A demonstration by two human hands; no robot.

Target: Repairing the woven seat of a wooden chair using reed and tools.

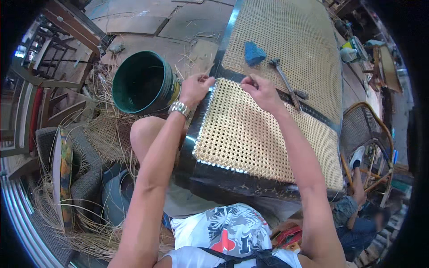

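Observation:
A woven cane panel (241,129) is set in a dark wooden frame (214,172) in front of me. My left hand (195,90), with a metal watch at the wrist, is closed in a pinch at the panel's far left corner. My right hand (263,94) is closed too, its fingers bent together over the panel's far edge. What either hand pinches is too small to make out. Beyond my right hand lies a hammer (282,76), across the dark crossbar and a second cane panel (299,27). A crumpled blue cloth (254,53) rests on that panel.
A dark green bucket (166,85) stands left of the frame. Loose cane strands (96,236) and scraps of woven cane (107,134) litter the floor at the left. At the right are a curved cane chair (388,129) and another person's leg (359,185).

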